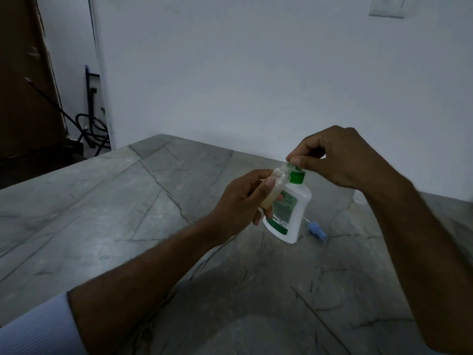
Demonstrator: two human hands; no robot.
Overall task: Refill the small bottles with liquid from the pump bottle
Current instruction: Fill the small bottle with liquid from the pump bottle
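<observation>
A white pump bottle with a green collar and a green label stands tilted on the grey stone table. My right hand is above it, fingers closed on its green pump head. My left hand holds a small clear bottle against the pump bottle's left side. The small bottle's open mouth sits just under the pump spout, and pale yellowish liquid fills its lower part. A small blue cap with a white tube lies on the table just behind the pump bottle.
A white wall rises right behind the table. Beyond the table's left edge stand a brown door and black cables on the floor. A wall plate is at the top right.
</observation>
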